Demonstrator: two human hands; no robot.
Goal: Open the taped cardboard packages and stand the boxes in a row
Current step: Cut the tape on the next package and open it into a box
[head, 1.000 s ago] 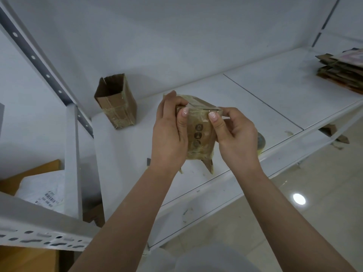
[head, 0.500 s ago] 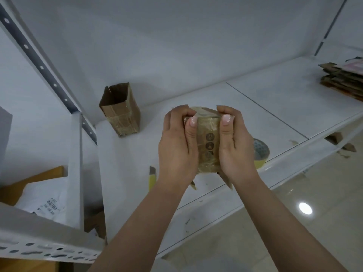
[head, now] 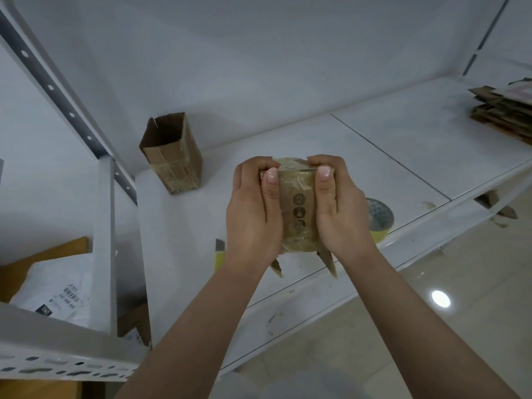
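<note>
I hold a small taped cardboard package (head: 298,208) above the white shelf (head: 374,156), between both hands. My left hand (head: 253,214) grips its left side with the thumb on the front near the top edge. My right hand (head: 336,208) grips its right side the same way. Shiny tape wraps the package, and three round printed symbols show on its front. Two loose flaps hang below it. An opened brown box (head: 172,154) stands upright at the shelf's back left, its top open.
A roll of tape (head: 380,218) lies on the shelf behind my right hand. A yellow-handled tool (head: 219,254) lies left of my left wrist. Flattened cardboard (head: 506,110) is stacked at the far right. A metal upright (head: 105,226) rises at the left.
Both hands have shifted from pinching the package's top edge to gripping its sides, thumbs on the front. The package has turned more upright and squarer to me.
</note>
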